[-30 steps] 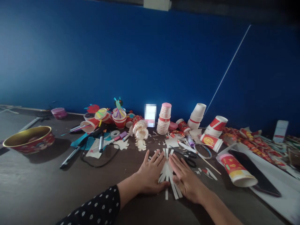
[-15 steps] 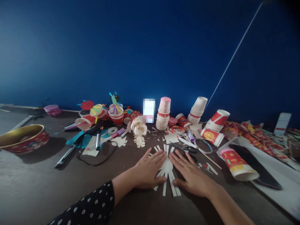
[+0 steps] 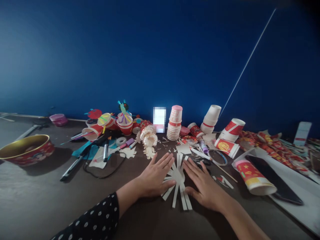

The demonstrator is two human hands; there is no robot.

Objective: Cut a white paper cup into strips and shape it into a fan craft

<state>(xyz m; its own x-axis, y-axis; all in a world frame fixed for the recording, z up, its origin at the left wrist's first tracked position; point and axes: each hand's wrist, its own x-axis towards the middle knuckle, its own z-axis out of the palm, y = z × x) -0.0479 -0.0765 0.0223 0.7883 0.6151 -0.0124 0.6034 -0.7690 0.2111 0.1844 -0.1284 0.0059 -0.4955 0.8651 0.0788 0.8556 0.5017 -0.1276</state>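
A white paper piece [image 3: 179, 177] with strips fanned out around a round centre lies flat on the dark table. My left hand [image 3: 157, 176] rests palm down over its left strips, fingers spread and thumb near the centre. On the right side, my right hand [image 3: 203, 182] lies palm down with its fingers extended over the strips' edge. Neither hand grips anything. Just behind the right fingertips sits a dark-handled pair of scissors [image 3: 203, 164], partly hidden. Behind the left hand stands a curled white paper figure [image 3: 149, 141].
Stacked paper cups [image 3: 174, 128] stand behind the hands. A red cup [image 3: 255, 178] lies beside a dark phone [image 3: 276, 181] at right. At left are a gold-lined bowl [image 3: 27, 154], a cutter [image 3: 72, 166] and a marker [image 3: 105, 151].
My left hand has slid slightly left and away from the centre, uncovering more of the paper. My right hand has shifted slightly right. The view has moved a little.
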